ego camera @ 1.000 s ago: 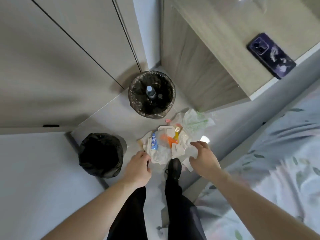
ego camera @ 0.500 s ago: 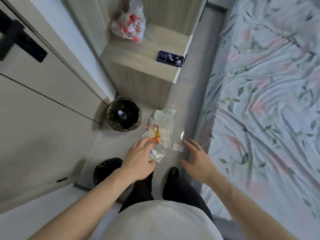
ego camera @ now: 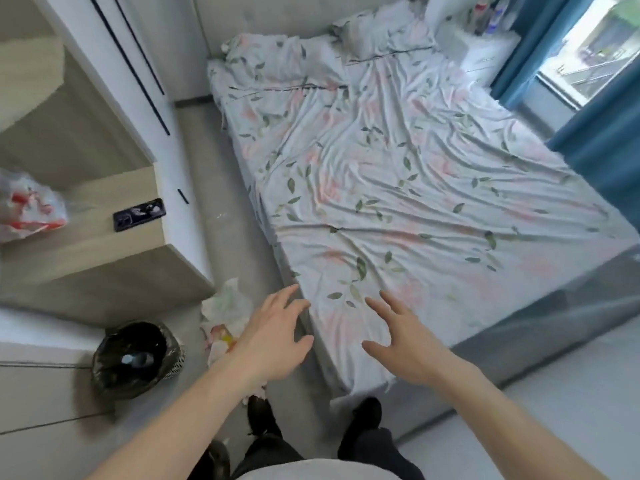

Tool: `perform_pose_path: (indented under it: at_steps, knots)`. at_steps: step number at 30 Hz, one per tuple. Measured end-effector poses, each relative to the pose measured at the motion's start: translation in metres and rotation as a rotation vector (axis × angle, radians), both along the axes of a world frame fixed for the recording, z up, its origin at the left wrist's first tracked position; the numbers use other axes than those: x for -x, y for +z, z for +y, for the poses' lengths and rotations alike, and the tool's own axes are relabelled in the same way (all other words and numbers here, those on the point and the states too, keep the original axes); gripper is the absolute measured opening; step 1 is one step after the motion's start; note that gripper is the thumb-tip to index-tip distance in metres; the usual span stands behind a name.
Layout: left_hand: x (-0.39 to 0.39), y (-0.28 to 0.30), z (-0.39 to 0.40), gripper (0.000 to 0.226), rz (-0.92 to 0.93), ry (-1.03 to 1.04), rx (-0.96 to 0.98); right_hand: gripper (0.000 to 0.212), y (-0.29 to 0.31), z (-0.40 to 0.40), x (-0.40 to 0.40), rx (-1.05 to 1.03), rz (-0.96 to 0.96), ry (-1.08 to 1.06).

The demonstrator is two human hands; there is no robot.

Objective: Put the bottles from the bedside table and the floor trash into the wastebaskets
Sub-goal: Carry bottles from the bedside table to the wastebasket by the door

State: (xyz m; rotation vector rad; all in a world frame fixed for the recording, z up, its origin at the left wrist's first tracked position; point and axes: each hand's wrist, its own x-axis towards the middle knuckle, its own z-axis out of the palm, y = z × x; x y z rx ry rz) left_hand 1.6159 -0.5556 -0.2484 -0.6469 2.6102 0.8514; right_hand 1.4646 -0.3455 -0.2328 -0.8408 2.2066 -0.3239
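A round wastebasket (ego camera: 104, 372) lined with a black bag stands on the floor at lower left, with a bottle (ego camera: 136, 358) lying inside it. A heap of floor trash (ego camera: 227, 306), white paper and plastic with orange bits, lies between the basket and the bed, partly hidden by my left arm. My left hand (ego camera: 273, 337) hovers above the trash with fingers spread and holds nothing. My right hand (ego camera: 403, 341) is spread over the bed's corner, also empty. The second wastebasket is out of view.
A wooden bedside table (ego camera: 104, 251) at left carries a dark phone (ego camera: 139, 214) and a red-and-white plastic bag (ego camera: 27, 209). The bed (ego camera: 398, 188) with a leaf-print sheet fills the right. A narrow floor strip runs between them. Blue curtains (ego camera: 595, 133) hang by the window.
The view has swung up and right from the floor trash toward the bed. Both hands have lifted away from the trash pile and spread open; neither picked anything up.
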Motion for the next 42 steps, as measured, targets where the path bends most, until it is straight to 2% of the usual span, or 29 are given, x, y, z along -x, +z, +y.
perform_pose_path:
  at_steps: [2,6,9,15,19,24,30,38,42]
  knots:
    - [0.038,0.006,0.028,0.063,0.014,-0.041,0.035,0.079,0.008,0.034,0.033,-0.015,0.004,-0.012]
    - [0.097,0.026,0.074,0.057,0.021,-0.121,-0.014,0.081,0.018,0.089,0.081,-0.020,0.018,-0.081]
    - [0.142,0.033,0.079,0.061,0.028,-0.303,0.073,0.080,0.028,0.114,0.108,-0.007,0.022,-0.206]
    - [0.222,0.043,0.075,0.057,0.123,-0.447,0.103,0.080,0.033,0.135,0.129,0.075,0.055,-0.446]
    - [0.258,0.044,0.094,0.055,0.123,-0.498,0.071,0.080,0.031,0.158,0.146,0.097,0.029,-0.498]
    - [0.326,0.044,0.128,0.058,0.146,-0.476,0.086,0.079,0.025,0.190,0.225,0.103,0.032,-0.481]
    - [0.419,0.032,0.190,0.060,0.067,-0.315,0.096,0.079,0.005,0.237,0.347,0.100,-0.003,-0.361]
    - [0.520,0.057,0.262,0.062,0.051,-0.175,0.107,0.081,0.027,0.325,0.481,0.023,-0.052,-0.263]
    - [0.551,0.069,0.275,0.063,0.066,-0.150,0.113,0.081,0.046,0.338,0.518,0.081,-0.049,-0.293]
